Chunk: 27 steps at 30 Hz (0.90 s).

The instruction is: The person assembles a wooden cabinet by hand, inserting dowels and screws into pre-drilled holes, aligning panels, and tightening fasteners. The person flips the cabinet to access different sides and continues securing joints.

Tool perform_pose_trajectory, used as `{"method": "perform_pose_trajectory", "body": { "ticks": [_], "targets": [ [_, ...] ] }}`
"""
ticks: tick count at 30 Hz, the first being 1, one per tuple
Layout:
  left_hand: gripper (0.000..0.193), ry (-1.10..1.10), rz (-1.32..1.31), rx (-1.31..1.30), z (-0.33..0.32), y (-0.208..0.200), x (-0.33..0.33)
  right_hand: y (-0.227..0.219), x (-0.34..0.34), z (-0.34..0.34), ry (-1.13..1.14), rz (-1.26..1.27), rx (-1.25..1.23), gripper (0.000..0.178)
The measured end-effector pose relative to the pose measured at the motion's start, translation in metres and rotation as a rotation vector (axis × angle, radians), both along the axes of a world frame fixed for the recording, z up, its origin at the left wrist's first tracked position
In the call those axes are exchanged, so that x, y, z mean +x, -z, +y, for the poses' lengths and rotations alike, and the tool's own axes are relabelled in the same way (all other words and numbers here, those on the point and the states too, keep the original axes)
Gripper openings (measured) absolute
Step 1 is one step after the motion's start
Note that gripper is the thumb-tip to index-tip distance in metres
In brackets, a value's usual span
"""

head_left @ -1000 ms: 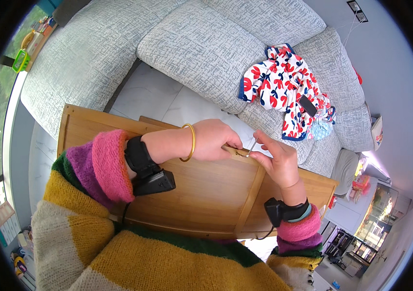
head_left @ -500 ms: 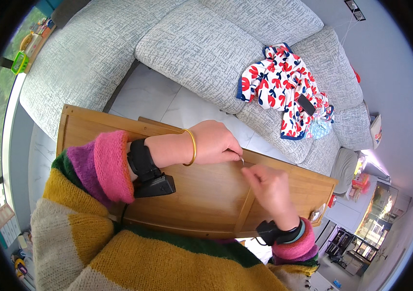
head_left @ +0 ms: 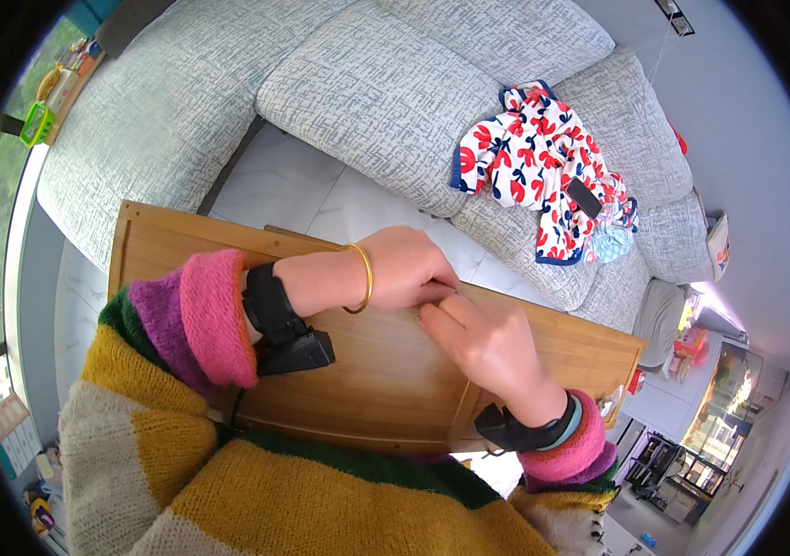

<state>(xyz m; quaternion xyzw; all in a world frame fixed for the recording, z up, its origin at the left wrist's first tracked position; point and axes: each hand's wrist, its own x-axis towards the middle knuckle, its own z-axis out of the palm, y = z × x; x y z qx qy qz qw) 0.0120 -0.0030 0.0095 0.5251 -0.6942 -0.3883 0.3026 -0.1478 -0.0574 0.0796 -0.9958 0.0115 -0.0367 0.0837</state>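
Over the far edge of a brown wooden table (head_left: 358, 371), my two hands meet fingertip to fingertip. My left hand (head_left: 404, 269), with a gold bangle (head_left: 367, 278) at its wrist, is closed in a pinch. From the right, my right hand (head_left: 492, 347) reaches in with thumb and fingers pressed together against the left fingertips. Whatever lies between the fingers is hidden or too small to name. Each wrist wears a black strap, and a black box (head_left: 300, 354) hangs by the left one.
Beyond the table stands a grey sofa (head_left: 367, 102). A white garment with a red and blue pattern (head_left: 553, 157) lies on it, with a black phone (head_left: 584, 197) on top. A small clear packet (head_left: 610, 404) rests at the table's right end. Windows line the left side.
My right hand has moved up and left until its fingers touch my left fingertips. The small shiny thing that showed at the left fingertips is now covered. My left hand has barely moved.
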Motion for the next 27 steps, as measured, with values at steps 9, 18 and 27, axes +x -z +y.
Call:
{"method": "perform_pose_trajectory", "body": {
  "ticks": [9,18,27],
  "targets": [
    [0.059,0.049,0.450,0.429,-0.013,0.009,0.023,0.007,0.037,-0.046,0.546,0.285,0.702,0.012],
    [0.068,0.091,0.113,0.141,-0.003,-0.001,0.020,0.024,-0.024,-0.034,0.788,-0.044,0.662,0.013],
    [0.056,0.077,0.140,0.135,-0.003,0.000,0.015,0.003,-0.048,-0.006,0.403,0.001,0.132,0.017]
  ]
}}
